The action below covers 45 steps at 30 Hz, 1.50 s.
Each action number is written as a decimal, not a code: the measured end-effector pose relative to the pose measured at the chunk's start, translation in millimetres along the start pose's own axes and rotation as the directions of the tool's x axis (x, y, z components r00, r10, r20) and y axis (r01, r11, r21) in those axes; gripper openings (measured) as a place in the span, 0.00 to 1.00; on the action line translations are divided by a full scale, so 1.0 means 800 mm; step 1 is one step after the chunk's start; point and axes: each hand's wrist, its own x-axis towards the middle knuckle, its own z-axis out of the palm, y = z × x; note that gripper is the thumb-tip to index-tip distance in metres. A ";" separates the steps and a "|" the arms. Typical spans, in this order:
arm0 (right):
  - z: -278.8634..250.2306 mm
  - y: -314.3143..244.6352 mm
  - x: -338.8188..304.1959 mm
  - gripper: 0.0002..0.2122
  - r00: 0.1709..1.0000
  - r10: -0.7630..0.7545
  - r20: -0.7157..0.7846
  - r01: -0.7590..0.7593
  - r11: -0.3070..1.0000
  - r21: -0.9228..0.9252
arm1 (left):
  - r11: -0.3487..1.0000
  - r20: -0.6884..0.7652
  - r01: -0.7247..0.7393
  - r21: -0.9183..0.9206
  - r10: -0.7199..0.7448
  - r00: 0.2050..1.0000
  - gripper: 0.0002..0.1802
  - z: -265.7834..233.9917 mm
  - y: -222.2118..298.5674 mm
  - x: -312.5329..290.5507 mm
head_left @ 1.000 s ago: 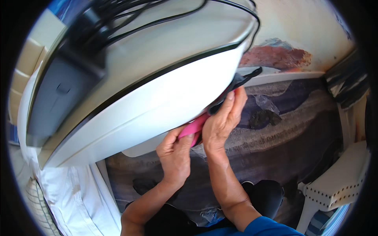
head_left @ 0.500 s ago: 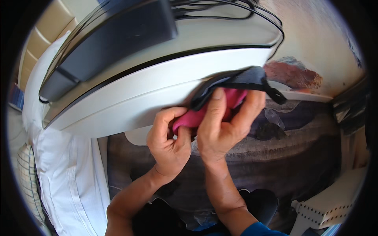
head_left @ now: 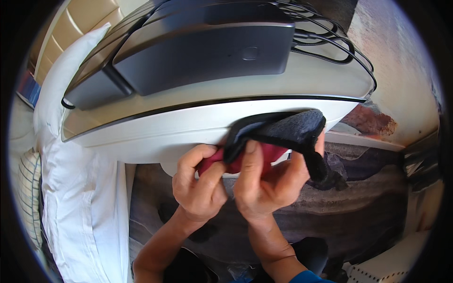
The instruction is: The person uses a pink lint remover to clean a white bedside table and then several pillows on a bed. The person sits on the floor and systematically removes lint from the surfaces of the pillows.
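Gray-and-pink cloth (head_left: 293,128) is btwn both hands, on the near side of the white cabinet (head_left: 160,128). L hand (head_left: 200,187) pinches its pink left end, R hand (head_left: 268,185) grips farther right. Prob soft, light, floppy, not fragile; trimmed edges look like the best hold tbh.

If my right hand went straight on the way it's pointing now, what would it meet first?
Past the dark-and-pink fabric item it holds, your right hand would probably meet the white front panel below the tabletop first, though depth is unclear in this view.
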 end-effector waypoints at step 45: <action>0.012 -0.016 -0.003 0.12 0.952 0.285 -0.107 -0.217 0.881 0.420 | 0.988 -0.317 -0.059 -0.141 0.011 0.948 0.16 -0.018 -0.029 0.046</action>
